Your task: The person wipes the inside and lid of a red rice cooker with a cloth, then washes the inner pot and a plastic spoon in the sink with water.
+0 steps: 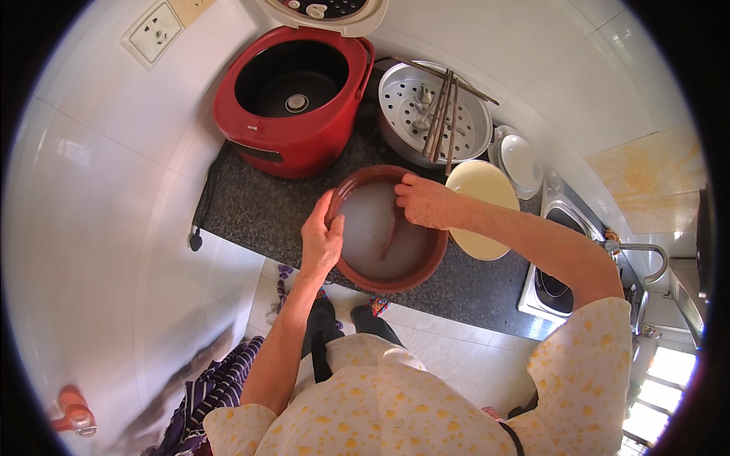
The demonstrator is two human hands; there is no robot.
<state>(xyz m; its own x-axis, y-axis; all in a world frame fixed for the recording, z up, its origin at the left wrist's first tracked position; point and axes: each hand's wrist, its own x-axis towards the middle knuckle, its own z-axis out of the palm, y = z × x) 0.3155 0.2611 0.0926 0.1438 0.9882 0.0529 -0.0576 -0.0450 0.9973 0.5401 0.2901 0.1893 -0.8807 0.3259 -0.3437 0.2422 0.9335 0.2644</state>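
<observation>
A round reddish-brown pot [425,272] stands near the front edge of the dark speckled countertop. Cloudy whitish liquid [365,228] fills much of it. My left hand [323,239] grips the pot's left rim, thumb over the inside. Over the pot's right side, my right hand [428,200] is closed around the top of a slim reddish-brown utensil [390,236]. Its lower end dips into the liquid, so its tip cannot be made out. Behind the pot sits a red rice cooker [319,139], lid raised, with no inner pot in it.
A perforated metal steamer [399,122] holds spoons, with wooden chopsticks [439,122] across it. A cream bowl [479,245] stands right of the pot, partly under my right forearm. Beyond are stacked white bowls [522,162], a cooktop [533,290] and a faucet [639,248]. A tiled wall [114,228] bounds the left.
</observation>
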